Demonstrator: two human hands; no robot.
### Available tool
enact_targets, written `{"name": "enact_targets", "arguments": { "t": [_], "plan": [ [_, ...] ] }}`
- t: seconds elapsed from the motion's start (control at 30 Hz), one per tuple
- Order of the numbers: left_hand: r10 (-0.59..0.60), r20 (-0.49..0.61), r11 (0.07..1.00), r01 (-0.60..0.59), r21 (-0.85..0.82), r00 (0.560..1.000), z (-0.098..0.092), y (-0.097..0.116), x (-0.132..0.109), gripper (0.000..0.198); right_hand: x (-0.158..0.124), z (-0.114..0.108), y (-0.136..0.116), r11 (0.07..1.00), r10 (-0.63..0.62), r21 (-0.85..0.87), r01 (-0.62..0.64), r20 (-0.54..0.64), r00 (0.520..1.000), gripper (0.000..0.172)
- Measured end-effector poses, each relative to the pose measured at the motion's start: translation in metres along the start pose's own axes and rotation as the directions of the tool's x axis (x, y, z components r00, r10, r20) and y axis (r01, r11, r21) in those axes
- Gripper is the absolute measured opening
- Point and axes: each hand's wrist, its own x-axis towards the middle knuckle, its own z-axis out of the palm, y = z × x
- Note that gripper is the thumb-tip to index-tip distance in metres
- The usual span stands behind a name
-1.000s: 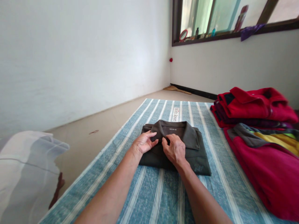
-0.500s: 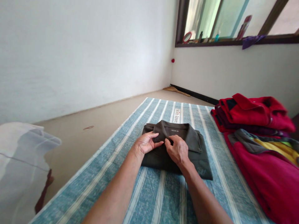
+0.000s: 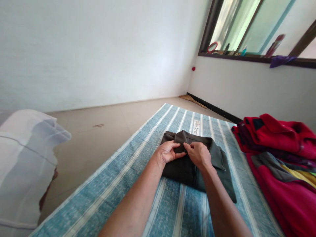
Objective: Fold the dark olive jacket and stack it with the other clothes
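Folded dark green shirt (image 3: 179, 172) lying flat on a striped blue cloth (image 3: 134, 156), directly ahead and beneath both hands. Long axis running left to right, slanting so that the right end sits nearer; collar (image 3: 217, 158) along the far side. Left hand (image 3: 169, 153) at the collar's left flap, thumb above and fingers below, slightly parted, seemingly with a light pinch on the fabric. Right hand (image 3: 198, 154) at the neck opening, fingers curled, thumb and forefinger nearly together, apparently gripping the flap's inner edge. Most telling relation, by judgement: left flap between the two sets of fingertips, close to both, with the right flap to the right, beyond the right hand and untouched. Stacked red clothes (image 3: 278, 131) farther right.
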Motion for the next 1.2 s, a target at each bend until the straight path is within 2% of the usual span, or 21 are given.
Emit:
{"name": "enact_targets", "arguments": {
  "t": [0.27, 0.43, 0.8, 0.97, 1.2],
  "plan": [
    [0.021, 0.015, 1.000, -0.021, -0.008, 1.000, 0.000, -0.002, -0.002, 0.023, 0.001, 0.018, 0.016, 0.979, -0.017, 0.200, 0.033, -0.084, 0.996, 0.040],
    [0.008, 0.012, 1.000, -0.008, -0.020, 1.000, 0.001, -0.002, -0.003, 0.022, 0.001, 0.022, 0.018, 0.966, -0.003, 0.256, 0.032, -0.113, 0.994, 0.037],
    [0.037, -0.008, 0.998, -0.036, 0.049, 0.999, 0.004, -0.002, -0.004, 0.024, 0.004, 0.024, 0.019, 0.948, -0.007, 0.316, 0.044, -0.118, 0.993, 0.036],
    [0.051, -0.034, 0.997, -0.049, 0.061, 0.998, 0.006, -0.001, -0.004, 0.024, 0.003, 0.023, 0.018, 0.954, -0.009, 0.296, 0.047, -0.129, 0.992, 0.037],
    [0.049, -0.018, 0.998, -0.049, 0.042, 0.999, 0.002, 0.000, -0.002, 0.025, 0.002, 0.023, 0.017, 0.964, 0.001, 0.265, 0.035, -0.134, 0.991, 0.035]
  ]
}}
